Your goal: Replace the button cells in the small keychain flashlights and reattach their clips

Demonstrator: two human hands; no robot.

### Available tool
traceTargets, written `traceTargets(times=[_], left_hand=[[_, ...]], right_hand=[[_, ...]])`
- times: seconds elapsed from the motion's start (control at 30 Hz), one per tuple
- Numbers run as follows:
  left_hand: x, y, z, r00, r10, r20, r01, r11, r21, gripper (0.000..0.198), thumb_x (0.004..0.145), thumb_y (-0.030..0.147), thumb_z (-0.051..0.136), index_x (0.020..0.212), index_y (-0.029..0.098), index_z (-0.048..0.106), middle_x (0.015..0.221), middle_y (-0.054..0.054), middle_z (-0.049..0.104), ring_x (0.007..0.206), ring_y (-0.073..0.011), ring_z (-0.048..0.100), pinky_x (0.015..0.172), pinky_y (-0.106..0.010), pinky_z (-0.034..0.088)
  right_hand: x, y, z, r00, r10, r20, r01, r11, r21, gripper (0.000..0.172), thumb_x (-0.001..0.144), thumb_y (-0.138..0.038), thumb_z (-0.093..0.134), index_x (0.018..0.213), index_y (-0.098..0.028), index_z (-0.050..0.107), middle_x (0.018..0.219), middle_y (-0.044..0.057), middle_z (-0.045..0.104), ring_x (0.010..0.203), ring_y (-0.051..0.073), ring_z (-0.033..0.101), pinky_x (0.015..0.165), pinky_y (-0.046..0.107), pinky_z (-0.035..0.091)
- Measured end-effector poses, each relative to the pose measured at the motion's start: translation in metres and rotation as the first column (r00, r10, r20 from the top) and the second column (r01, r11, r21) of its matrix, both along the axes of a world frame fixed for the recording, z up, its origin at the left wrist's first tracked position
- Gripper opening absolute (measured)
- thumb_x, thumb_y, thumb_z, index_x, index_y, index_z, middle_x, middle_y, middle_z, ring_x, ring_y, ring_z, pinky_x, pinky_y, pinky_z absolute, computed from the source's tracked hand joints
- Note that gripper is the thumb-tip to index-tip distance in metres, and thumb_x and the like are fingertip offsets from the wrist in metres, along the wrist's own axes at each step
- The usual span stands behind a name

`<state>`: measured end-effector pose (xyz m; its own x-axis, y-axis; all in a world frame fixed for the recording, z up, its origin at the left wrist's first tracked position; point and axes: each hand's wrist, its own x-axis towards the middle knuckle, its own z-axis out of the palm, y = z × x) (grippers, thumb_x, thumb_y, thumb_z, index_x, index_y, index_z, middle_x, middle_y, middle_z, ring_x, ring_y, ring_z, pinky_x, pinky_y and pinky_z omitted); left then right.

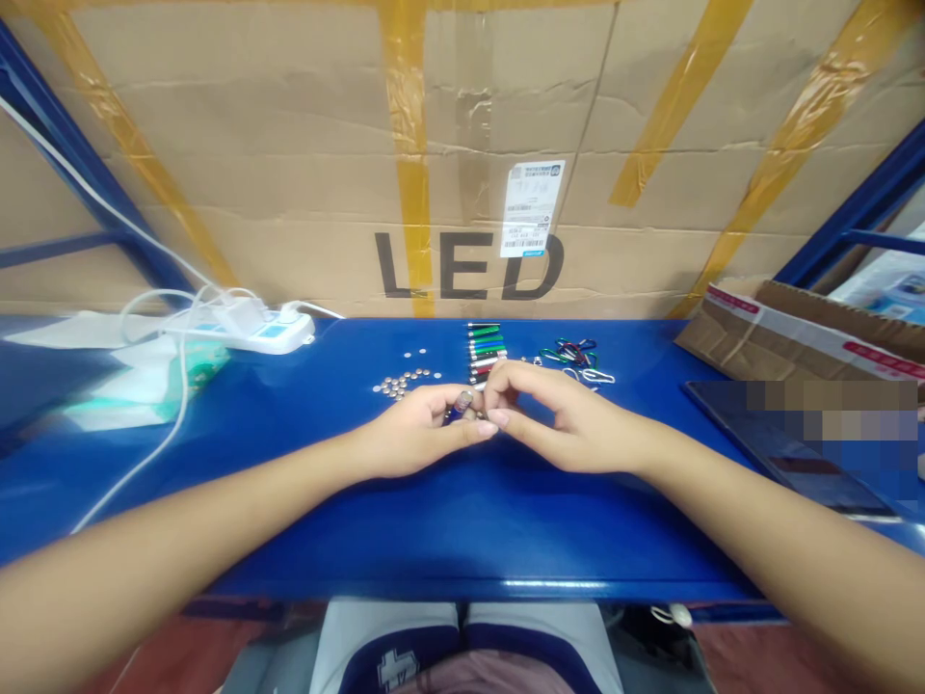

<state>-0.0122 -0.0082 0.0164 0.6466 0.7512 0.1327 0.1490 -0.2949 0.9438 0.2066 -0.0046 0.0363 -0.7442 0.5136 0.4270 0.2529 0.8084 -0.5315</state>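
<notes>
My left hand (411,432) is curled around a small dark blue flashlight tube (458,407), its silver end tilted up between thumb and fingers. Close against it, my right hand (560,414) pinches thumb and fingertips together; whatever lies between them is too small to make out. Beyond the left hand, several coin-like button cells (396,386) lie loose on the blue table (462,540). A row of slim flashlight tubes (486,345) in green, blue, red and white lies just past the right fingers. Colourful carabiner clips (574,355) are heaped behind the right hand.
A white power strip (278,333) with cables and a green-and-white plastic packet (145,381) lie at the left. To the right are an open cardboard box (809,333) and a dark flat tablet-like device (737,434). A large carton (303,164) marked LED stands behind the table.
</notes>
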Motion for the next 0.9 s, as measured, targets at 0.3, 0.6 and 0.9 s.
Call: traceTargets(times=[0.3, 0.6, 0.9], left_hand=[[0.0, 0.0, 0.003, 1.0, 0.006, -0.001, -0.006, 1.0, 0.011, 0.018, 0.091, 0.032, 0.062, 0.087, 0.015, 0.062, 0.07, 0.003, 0.052, 0.063, -0.0097, 0.044, 0.065, -0.024, 0.04], [-0.001, -0.003, 0.001, 0.999, -0.045, -0.02, 0.042, 0.992, -0.119, 0.033, 0.093, 0.048, 0.058, 0.084, 0.016, 0.055, 0.067, 0.005, 0.046, 0.059, -0.0084, 0.037, 0.057, -0.023, 0.034], [-0.001, -0.002, 0.002, 1.0, -0.007, -0.02, 0.004, 0.993, -0.117, 0.034, 0.092, 0.049, 0.06, 0.085, 0.016, 0.057, 0.067, 0.005, 0.045, 0.059, -0.0086, 0.038, 0.056, -0.024, 0.033]], right_hand=[[0.004, 0.002, 0.004, 0.992, -0.029, 0.125, 0.02, 0.997, 0.068, 0.018, 0.101, -0.031, 0.048, 0.09, -0.019, 0.054, 0.084, 0.003, 0.061, 0.073, 0.015, 0.053, 0.067, 0.028, 0.042], [0.003, -0.004, 0.005, 0.972, -0.065, 0.226, 0.032, 0.989, 0.145, 0.02, 0.1, -0.025, 0.044, 0.08, -0.021, 0.044, 0.065, -0.004, 0.05, 0.054, 0.01, 0.042, 0.054, 0.025, 0.028], [0.002, -0.002, 0.0, 0.963, -0.192, 0.191, 0.128, 0.945, 0.301, 0.018, 0.098, -0.026, 0.045, 0.081, -0.021, 0.045, 0.065, -0.003, 0.052, 0.054, 0.011, 0.046, 0.054, 0.026, 0.025]])
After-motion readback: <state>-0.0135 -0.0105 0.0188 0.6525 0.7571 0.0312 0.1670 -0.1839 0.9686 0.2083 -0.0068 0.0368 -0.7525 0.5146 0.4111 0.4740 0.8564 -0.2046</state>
